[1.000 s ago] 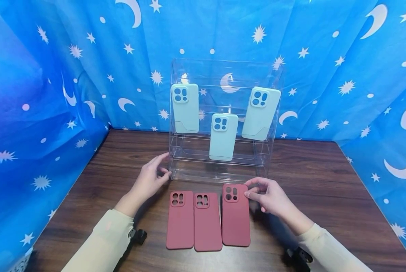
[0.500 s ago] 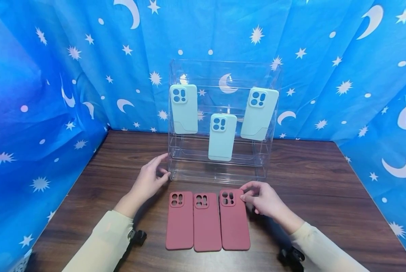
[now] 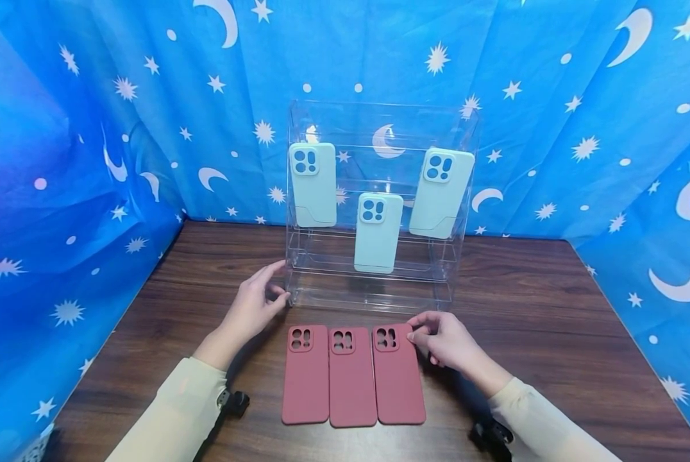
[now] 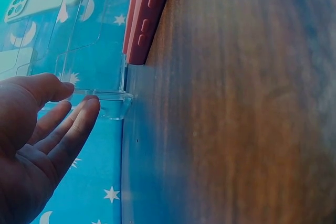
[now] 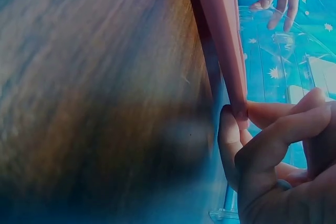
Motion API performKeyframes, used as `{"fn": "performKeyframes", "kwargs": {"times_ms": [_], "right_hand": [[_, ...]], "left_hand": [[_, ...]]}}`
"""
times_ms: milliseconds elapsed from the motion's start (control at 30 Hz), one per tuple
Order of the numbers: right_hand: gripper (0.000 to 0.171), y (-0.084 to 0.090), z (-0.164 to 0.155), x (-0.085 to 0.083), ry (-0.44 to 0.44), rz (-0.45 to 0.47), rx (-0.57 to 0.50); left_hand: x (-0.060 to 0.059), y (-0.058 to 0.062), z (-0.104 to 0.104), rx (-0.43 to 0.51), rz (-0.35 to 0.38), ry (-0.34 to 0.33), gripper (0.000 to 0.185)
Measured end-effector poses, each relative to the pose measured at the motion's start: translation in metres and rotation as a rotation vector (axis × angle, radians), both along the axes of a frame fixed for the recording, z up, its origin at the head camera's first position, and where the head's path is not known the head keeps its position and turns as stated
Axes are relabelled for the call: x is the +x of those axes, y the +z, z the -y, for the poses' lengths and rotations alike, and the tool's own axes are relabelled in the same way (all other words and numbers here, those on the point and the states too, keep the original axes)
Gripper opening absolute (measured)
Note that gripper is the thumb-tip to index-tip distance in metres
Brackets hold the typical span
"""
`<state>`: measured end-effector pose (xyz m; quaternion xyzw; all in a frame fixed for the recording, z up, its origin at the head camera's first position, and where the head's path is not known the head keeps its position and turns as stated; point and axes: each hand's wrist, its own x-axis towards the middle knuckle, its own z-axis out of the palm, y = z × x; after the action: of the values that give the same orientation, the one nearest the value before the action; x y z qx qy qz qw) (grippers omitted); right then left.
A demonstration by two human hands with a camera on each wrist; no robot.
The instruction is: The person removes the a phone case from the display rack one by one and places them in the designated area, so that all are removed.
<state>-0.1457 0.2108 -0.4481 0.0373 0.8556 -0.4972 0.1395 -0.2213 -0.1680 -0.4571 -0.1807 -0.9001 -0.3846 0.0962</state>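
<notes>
Since a second ago the right hand (image 3: 445,340) has drawn the rightmost dark-red silicone phone case (image 3: 397,375) leftward and squared it up — it now lies flat and nearly touching the middle dark-red case (image 3: 352,378), where before it sat tilted and further up the table. That hand pinches the case's upper right corner between thumb and curled fingers (image 5: 273,140); the right wrist view shows the thumb tip under the pink edge (image 5: 226,35) and a finger on top of it. The left hand (image 3: 252,308) has not moved: its fingers (image 4: 73,129) are straight and relaxed, the tips touching the lower left corner of the clear acrylic tiered display stand (image 3: 299,282), gripping nothing.

Three dark-red cases lie side by side on the dark wood-grain table (image 3: 530,308), just in front of the stand, camera cut-outs toward it; the leftmost dark-red case (image 3: 306,375) lies just below the left hand. On the stand lean three pale mint-green phone cases — one at the upper left (image 3: 313,185), one lower in the middle (image 3: 377,232), one tilted at the upper right (image 3: 440,192). Cream sleeves (image 3: 177,410) cover both forearms. Blue cloth printed with white moons and stars (image 3: 91,160) hangs behind and at both sides of the table.
</notes>
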Motion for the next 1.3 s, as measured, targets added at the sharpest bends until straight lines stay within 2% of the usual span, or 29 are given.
{"fn": "performKeyframes", "kwargs": {"times_ms": [333, 500, 933, 1300], "right_hand": [[0.018, -0.0008, 0.0031, -0.0006, -0.033, -0.091, 0.198], [0.017, -0.0012, 0.0027, 0.0000, -0.021, -0.142, 0.271], [0.017, -0.0010, 0.0043, 0.0000, -0.014, -0.192, 0.303], [0.014, 0.0029, 0.0044, 0.0031, -0.022, -0.171, 0.254]], "left_hand": [[-0.0008, -0.0009, -0.0005, 0.002, -0.012, 0.000, 0.070], [-0.0012, -0.0016, -0.0007, -0.001, -0.020, -0.005, 0.070], [-0.0006, -0.0016, -0.0007, -0.006, -0.009, 0.001, 0.070], [-0.0008, -0.0005, -0.0008, -0.004, -0.014, 0.001, 0.070]]}}
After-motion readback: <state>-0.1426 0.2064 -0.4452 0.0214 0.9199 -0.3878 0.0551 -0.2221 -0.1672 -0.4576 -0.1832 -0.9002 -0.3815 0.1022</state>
